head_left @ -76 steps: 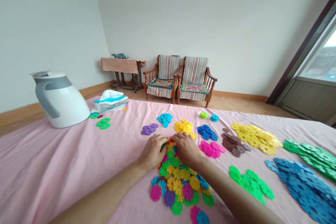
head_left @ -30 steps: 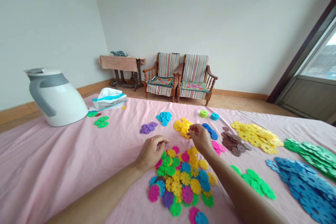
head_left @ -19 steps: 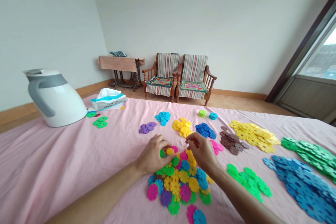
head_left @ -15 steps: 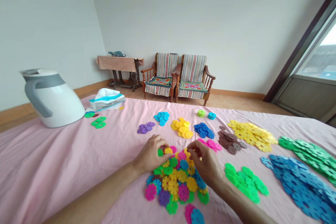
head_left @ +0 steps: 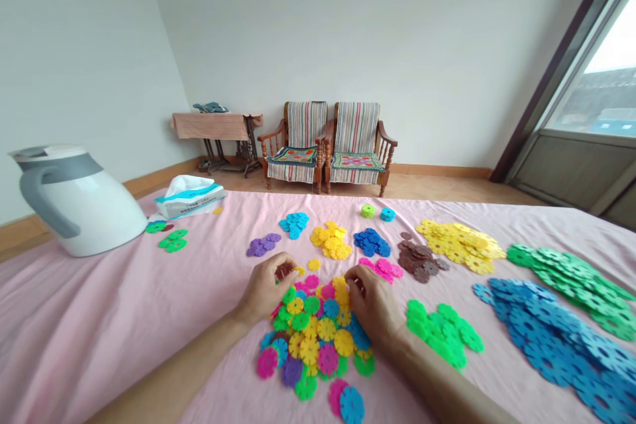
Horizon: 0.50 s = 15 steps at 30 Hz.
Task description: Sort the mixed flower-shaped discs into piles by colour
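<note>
A mixed pile of colourful plastic snowflake discs [head_left: 311, 350] lies on the pink cloth in front of me. At the pile's far left edge is my left hand [head_left: 268, 286], its fingers pinched on a small yellow snowflake disc [head_left: 299, 271]. Just beyond those fingertips a single yellow disc [head_left: 314, 265] rests flat on the cloth. My right hand [head_left: 375, 305] curls over the pile's right side, beside yellow discs [head_left: 340, 290]. Its thumb and fingers are closed together, and what they hold, if anything, is hidden.
Single-colour heaps lie around: purple [head_left: 263, 245], yellow [head_left: 332, 242], dark blue [head_left: 371, 242], pink [head_left: 381, 269], brown [head_left: 420, 261], bright green [head_left: 442, 331] and large blue discs [head_left: 556, 338]. A white jug [head_left: 94, 205] and a tissue box [head_left: 191, 202] stand at the left.
My left hand has moved left, off the far part of the pile, with a yellow disc at its fingertips. A lone yellow disc now shows beyond the pile. The whole view has shifted slightly.
</note>
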Available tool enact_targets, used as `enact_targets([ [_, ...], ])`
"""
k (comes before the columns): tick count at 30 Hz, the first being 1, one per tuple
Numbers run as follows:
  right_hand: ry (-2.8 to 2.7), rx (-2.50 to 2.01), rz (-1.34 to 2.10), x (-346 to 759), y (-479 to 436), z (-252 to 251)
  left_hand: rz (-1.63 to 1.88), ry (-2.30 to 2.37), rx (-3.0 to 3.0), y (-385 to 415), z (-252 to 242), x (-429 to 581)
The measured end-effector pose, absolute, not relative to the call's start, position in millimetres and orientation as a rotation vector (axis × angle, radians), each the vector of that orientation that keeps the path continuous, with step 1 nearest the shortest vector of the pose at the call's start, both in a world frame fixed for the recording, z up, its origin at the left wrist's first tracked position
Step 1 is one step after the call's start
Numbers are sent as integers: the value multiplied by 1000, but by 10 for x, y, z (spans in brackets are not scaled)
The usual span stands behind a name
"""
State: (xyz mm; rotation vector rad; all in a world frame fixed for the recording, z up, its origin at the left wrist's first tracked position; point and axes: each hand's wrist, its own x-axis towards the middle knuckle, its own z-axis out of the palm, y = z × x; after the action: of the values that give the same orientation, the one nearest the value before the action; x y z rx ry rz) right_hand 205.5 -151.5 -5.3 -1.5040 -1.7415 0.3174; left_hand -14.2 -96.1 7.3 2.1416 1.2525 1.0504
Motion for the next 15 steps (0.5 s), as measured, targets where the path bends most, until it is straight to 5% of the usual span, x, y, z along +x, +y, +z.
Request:
enact_targets([
  [15, -1746, -1467, 316, 2063, -1518, -36, 1101, 1309, 2092, -337, 74, 314],
])
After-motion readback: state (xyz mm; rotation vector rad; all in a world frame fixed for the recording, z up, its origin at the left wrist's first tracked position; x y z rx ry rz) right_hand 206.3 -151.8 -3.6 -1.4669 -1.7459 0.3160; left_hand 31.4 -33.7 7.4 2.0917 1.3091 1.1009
